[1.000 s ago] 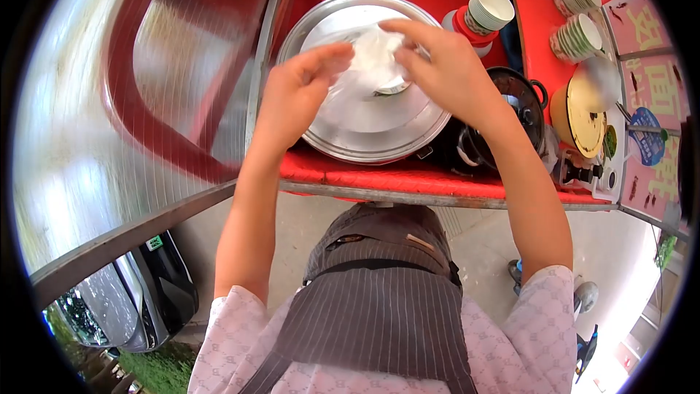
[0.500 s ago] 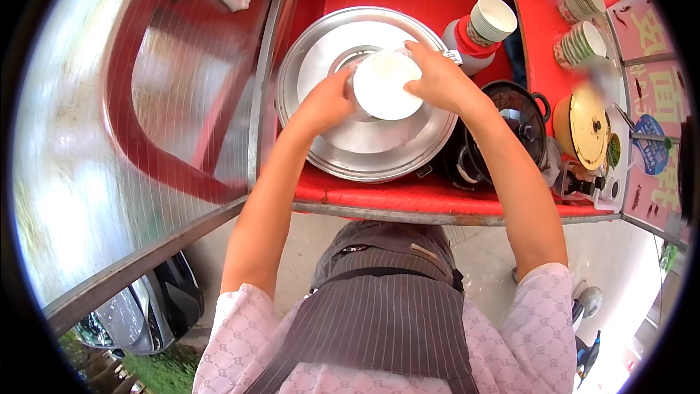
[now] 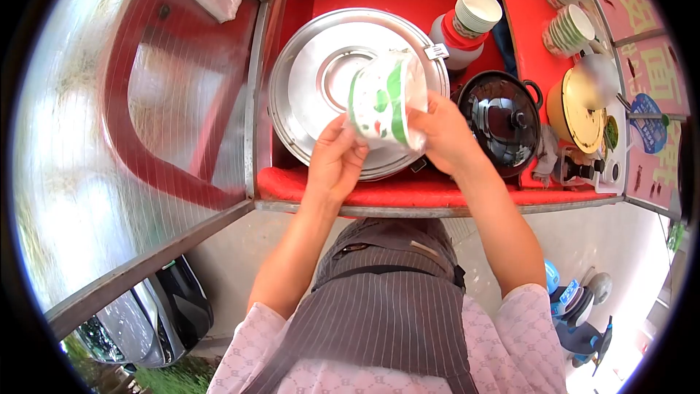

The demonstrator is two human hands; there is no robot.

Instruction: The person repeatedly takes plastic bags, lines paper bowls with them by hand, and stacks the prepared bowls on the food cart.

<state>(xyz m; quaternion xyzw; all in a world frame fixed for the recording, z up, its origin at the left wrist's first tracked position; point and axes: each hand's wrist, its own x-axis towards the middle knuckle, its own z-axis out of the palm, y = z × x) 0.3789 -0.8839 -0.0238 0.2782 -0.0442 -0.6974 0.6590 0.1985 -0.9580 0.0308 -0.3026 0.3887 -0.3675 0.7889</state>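
Observation:
A white paper bowl [image 3: 380, 99] with green and red printing is tilted on its side above a large round metal lid [image 3: 306, 80]. My left hand [image 3: 337, 157] has its fingers closed at the bowl's lower left edge. My right hand [image 3: 446, 131] grips the bowl's rim, where thin clear plastic [image 3: 415, 80] shows; I cannot tell whether it is a bag or a film. The bowl's open side faces right, and its inside is mostly hidden. Part of the right fingers is hidden behind the rim.
Right of the metal lid are a black lidded pot [image 3: 503, 120] and a yellow lidded pot [image 3: 580, 113]. A stack of paper bowls [image 3: 478, 11] stands on a red-and-white container [image 3: 456, 40]. More stacked bowls [image 3: 569, 29] line the red counter. A metal edge [image 3: 437, 211] runs along the front.
The bowl has turned from base-up to lying sideways, showing its printed wall. Both hands have come closer to my body, the left shifting lower and to the right.

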